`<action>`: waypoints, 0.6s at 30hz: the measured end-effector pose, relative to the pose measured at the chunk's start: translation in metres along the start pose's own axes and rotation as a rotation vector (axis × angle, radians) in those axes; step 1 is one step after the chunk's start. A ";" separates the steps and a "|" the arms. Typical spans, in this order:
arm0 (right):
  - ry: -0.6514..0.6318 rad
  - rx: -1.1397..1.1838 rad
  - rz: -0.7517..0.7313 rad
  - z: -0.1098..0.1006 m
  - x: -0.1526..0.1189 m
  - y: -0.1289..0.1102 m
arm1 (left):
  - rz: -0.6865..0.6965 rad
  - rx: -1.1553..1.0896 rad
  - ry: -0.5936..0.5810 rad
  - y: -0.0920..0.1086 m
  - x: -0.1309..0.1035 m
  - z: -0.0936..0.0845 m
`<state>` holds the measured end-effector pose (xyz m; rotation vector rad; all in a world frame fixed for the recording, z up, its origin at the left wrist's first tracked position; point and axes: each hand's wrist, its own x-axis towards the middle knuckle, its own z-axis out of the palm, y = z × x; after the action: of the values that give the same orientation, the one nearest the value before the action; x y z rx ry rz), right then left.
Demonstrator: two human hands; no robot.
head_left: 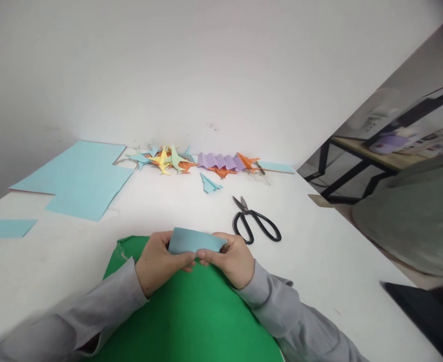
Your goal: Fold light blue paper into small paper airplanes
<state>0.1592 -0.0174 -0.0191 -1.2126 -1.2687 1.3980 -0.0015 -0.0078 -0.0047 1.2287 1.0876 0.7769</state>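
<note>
Head view: both hands pinch folded paper [195, 241].

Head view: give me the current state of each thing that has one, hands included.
Left hand: pinching the blue paper's left end.
Right hand: pinching its right end.
Blue paper: folded, held above the green sheet.
Green sheet: flat, under the hands.
Scissors: closed, lying flat, untouched.
Purple paper: pleated like an accordion.
Small blue plane: folded, lying alone.
Large blue sheets: flat, unfolded.
</note>
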 end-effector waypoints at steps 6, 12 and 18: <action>0.008 0.003 0.025 -0.001 -0.001 -0.001 | -0.008 -0.009 -0.007 -0.001 0.000 -0.002; 0.008 0.041 0.022 0.004 -0.003 -0.005 | 0.011 -0.045 0.008 0.003 -0.001 -0.002; 0.017 0.041 0.043 0.005 -0.003 -0.006 | 0.034 -0.055 0.046 0.005 -0.002 0.000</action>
<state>0.1542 -0.0202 -0.0128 -1.2280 -1.2037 1.4351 -0.0022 -0.0089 0.0002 1.1906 1.0783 0.8589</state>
